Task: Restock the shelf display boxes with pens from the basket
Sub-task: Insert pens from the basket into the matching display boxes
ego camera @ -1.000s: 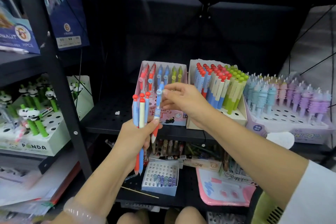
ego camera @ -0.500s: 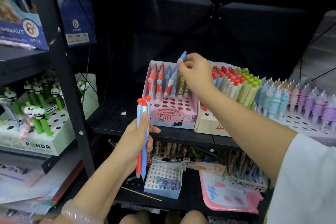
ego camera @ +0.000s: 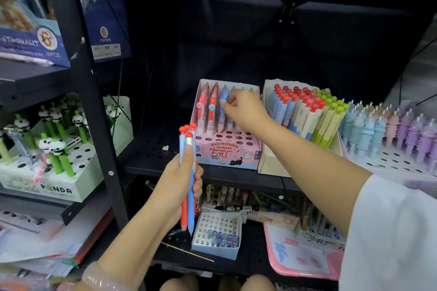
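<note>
The right hand [ego camera: 246, 111], in the middle of the frame, pinches the top of a blue pen [ego camera: 222, 111] standing in the pink display box [ego camera: 228, 149]. The left hand [ego camera: 179, 179], lower centre, grips a small bunch of pens [ego camera: 188, 172] upright. The box's back row is filled, while its front holes sit empty, so much restocking seems left. No basket is in view.

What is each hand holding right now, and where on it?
Left hand grips a bundle of pens around mid-barrel. Right hand pinches the top of a blue pen standing in the pink box.
</note>
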A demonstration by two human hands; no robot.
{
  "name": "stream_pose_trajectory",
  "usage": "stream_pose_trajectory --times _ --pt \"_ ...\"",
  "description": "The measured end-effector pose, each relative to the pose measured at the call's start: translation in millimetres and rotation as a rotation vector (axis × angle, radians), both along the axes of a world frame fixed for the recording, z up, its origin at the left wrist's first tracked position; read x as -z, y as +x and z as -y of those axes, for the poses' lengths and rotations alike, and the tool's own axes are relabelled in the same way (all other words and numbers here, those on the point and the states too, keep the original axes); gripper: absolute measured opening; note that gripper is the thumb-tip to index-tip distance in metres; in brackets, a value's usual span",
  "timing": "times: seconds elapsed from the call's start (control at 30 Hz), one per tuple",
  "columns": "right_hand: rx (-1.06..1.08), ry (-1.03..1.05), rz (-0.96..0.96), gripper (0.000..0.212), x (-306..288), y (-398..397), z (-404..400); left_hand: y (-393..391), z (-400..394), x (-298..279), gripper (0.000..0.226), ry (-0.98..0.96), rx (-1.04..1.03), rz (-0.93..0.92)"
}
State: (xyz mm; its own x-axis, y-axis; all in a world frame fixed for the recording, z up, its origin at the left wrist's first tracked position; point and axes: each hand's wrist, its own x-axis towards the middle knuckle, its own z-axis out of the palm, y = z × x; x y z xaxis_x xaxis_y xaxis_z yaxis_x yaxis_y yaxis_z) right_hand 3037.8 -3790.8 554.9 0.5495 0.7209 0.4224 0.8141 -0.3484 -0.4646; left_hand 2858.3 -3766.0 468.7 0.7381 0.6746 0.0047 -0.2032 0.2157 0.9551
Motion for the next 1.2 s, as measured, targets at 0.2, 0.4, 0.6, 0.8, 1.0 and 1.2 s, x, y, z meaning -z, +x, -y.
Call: stream_pose_trajectory --times 0.2,0.4,0.6,0.8,1.0,1.2 --pt "0.042 -0.124 0.027 0.027 8.7 -12.5 13.7 2.4 7.8 -4.3 0.039 0.035 0.000 -0.029" --pt "-0.260 0.058 -0.349 0.034 24.1 -58.1 51.5 13.2 18.6 -5.9 0.032 0.179 0.005 -0.077" --pt "-0.256 -0.130 -0.672 0.032 14.5 -43.0 80.3 32.7 35.0 -5.1 0.026 0.351 0.027 -0.168" --pt "-0.346 -0.062 -0.886 0.026 15.2 -26.0 114.4 51.8 57.5 -9.8 0.027 0.429 0.096 -0.162" --pt "-0.243 0.174 -0.828 0.020 6.9 -6.4 151.1 77.2 80.6 -19.5 0.027 0.321 0.162 -0.106" --pt "0.082 0.538 -0.356 0.019 -31.9 38.8 178.6 93.6 89.2 -22.8 0.019 0.211 0.124 -0.107"
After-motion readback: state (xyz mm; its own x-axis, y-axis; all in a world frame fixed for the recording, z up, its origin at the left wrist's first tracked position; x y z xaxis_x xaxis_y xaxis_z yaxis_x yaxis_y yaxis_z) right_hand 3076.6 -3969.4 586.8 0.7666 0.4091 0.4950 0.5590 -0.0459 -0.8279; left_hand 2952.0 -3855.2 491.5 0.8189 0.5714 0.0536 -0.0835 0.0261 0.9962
